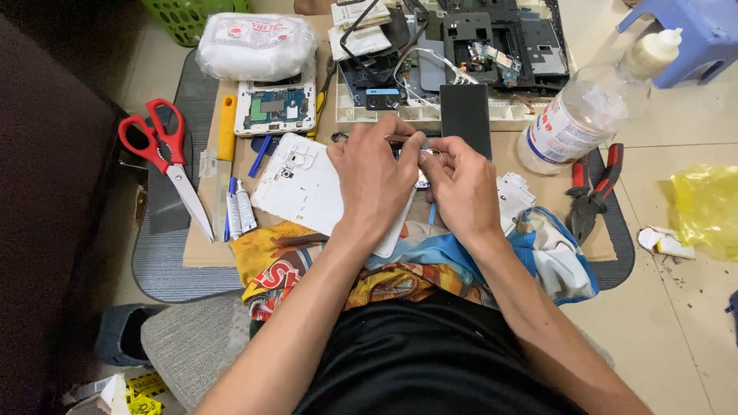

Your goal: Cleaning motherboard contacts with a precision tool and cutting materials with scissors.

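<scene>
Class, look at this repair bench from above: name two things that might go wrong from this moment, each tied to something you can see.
1. The left hand and right hand pinch a small part with a thin tool; a slip could likely scratch it or flick it into the clutter.
2. The plastic bottle lies tilted beside the work; if it leaks, liquid might reach the bare circuit board.

Landmark: white back cover (307, 184). Left of it, glue tubes (240, 206) and red scissors (163, 157) crowded the cardboard mat (211, 250). Beyond it, a circuit-board frame (274, 109) and parts tray (453, 73) closed the way. Far right, a plastic bottle (584, 115) and pliers (593, 190) blocked; bare floor (669, 307) past them lay open.
</scene>
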